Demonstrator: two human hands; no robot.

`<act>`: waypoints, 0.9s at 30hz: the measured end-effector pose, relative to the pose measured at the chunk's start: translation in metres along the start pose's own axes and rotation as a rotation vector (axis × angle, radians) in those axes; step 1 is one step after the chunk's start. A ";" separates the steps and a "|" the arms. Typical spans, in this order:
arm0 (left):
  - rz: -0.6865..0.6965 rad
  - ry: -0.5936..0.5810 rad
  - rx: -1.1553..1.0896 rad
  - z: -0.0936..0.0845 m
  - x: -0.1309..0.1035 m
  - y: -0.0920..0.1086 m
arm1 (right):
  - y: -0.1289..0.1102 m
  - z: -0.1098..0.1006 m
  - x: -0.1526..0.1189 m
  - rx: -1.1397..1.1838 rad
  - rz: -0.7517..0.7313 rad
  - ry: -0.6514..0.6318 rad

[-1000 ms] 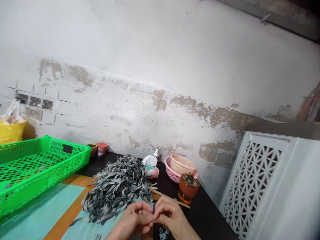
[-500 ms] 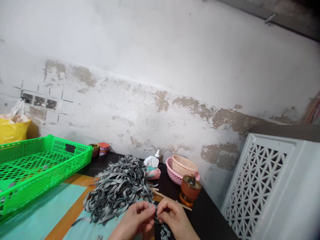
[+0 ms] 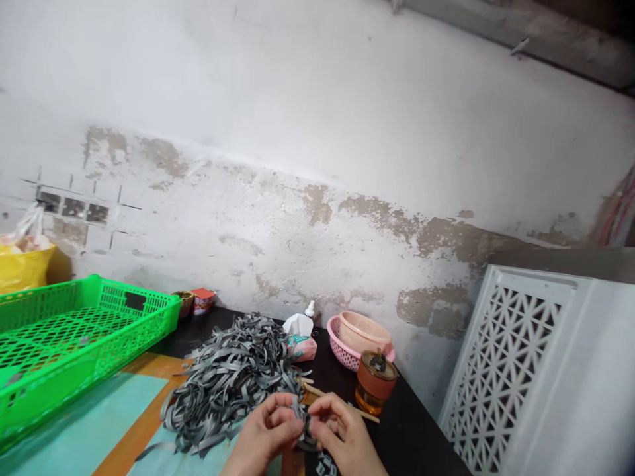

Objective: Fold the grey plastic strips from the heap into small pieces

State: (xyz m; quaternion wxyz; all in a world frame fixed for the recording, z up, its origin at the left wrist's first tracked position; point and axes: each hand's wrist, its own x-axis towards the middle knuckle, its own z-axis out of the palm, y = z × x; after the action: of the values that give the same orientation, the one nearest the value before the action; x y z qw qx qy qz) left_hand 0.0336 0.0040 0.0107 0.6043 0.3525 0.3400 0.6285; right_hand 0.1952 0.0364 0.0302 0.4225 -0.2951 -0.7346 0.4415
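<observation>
My left hand (image 3: 268,433) and my right hand (image 3: 348,436) meet low in the middle of the view, their fingertips a little apart. Both are closed, thumb against fingers, on a narrow grey strap (image 3: 298,408) that shows between them. Its ends are partly hidden by my fingers. Just beyond my left hand rises a large tangled pile of similar grey straps (image 3: 238,383). Small grey square pieces (image 3: 326,464), perhaps buckles, lie on the dark table below my right hand. Past my fingertips lies a thin wooden stick (image 3: 370,416).
A green plastic crate (image 3: 133,337) stands at left, a yellow bag (image 3: 24,268) behind it. Beyond the pile are a tissue pack (image 3: 302,348) and a white-tipped bottle (image 3: 310,309). Pink baskets (image 3: 342,354) and a lidded amber jar (image 3: 376,383) stand right, near a white lattice panel (image 3: 516,357).
My fingers have shifted slightly, and more of the grey strap shows upright between them. The view has tilted a little; the surroundings are otherwise the same.
</observation>
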 end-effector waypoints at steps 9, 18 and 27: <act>0.279 0.011 0.380 0.010 -0.006 0.002 | 0.023 0.008 0.008 0.193 0.139 -0.038; -0.172 -0.141 -0.195 0.015 -0.012 0.009 | 0.015 -0.003 0.010 0.301 -0.039 -0.058; -0.120 -0.029 -0.170 0.006 -0.010 0.005 | 0.010 -0.003 0.006 0.178 -0.071 -0.086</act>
State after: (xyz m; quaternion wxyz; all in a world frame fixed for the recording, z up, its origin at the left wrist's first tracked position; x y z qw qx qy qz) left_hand 0.0366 -0.0062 0.0182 0.6735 0.2881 0.2972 0.6124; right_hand 0.1957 0.0467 0.0245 0.4304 -0.2112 -0.7198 0.5019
